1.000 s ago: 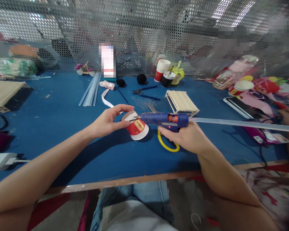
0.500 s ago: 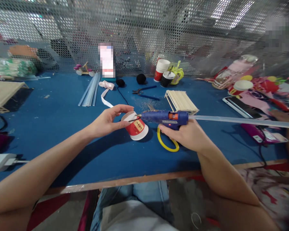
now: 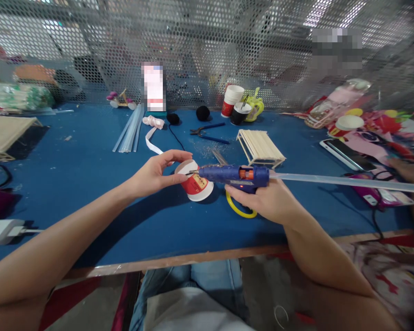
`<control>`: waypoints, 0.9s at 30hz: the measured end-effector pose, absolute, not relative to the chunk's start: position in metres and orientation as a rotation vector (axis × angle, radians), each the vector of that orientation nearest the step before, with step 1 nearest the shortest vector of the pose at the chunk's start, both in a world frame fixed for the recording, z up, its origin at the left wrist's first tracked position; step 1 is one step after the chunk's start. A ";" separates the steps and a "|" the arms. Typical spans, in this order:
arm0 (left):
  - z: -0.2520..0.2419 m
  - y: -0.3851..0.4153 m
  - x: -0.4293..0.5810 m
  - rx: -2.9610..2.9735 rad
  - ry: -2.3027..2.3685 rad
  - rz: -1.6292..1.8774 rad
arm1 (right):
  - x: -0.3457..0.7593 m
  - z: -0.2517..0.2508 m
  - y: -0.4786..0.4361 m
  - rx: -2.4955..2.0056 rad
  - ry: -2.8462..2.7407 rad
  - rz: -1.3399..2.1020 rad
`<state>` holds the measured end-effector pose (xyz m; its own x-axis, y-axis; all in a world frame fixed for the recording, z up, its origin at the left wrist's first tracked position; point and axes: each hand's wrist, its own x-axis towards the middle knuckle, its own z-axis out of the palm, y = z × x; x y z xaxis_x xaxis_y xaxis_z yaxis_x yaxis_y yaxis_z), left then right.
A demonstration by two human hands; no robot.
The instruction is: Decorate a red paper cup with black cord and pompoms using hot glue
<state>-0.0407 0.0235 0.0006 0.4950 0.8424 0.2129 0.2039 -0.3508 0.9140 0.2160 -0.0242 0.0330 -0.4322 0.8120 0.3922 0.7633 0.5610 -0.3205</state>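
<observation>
A red and white paper cup (image 3: 196, 185) stands upside down and tilted on the blue table, with my left hand (image 3: 155, 171) closed around its upper end. My right hand (image 3: 267, 197) is wrapped around the handle of a blue hot glue gun (image 3: 227, 174). Its metal nozzle is at the cup, near my left thumb; I cannot tell if they touch. A long clear glue stick (image 3: 338, 180) juts out of the gun's back. Below the gun lie scissors with a yellow handle (image 3: 239, 209), partly hidden. White ribbon (image 3: 152, 143) and black yarn (image 3: 175, 136) run toward my left fingers.
Pliers (image 3: 210, 133), a small stick rack (image 3: 260, 146) and stacked paper cups (image 3: 232, 99) are beyond my hands. Glue sticks (image 3: 128, 131) lie by an upright phone (image 3: 153, 87). At right are another phone (image 3: 347, 154), craft pieces and another person's arm (image 3: 412, 177).
The glue gun's tip has dropped slightly along the cup, and the back of its glue stick has swung down. The black strand seen at the cup by the nozzle is now less visible. My left hand keeps its place.
</observation>
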 end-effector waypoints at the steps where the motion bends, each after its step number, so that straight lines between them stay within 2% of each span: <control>1: 0.001 0.023 -0.040 1.829 0.879 0.886 | 0.215 0.034 -0.025 -1.258 -2.295 0.134; 27: -0.001 0.025 -0.043 1.843 0.848 0.890 | 0.223 0.034 -0.014 -1.310 -2.179 0.286</control>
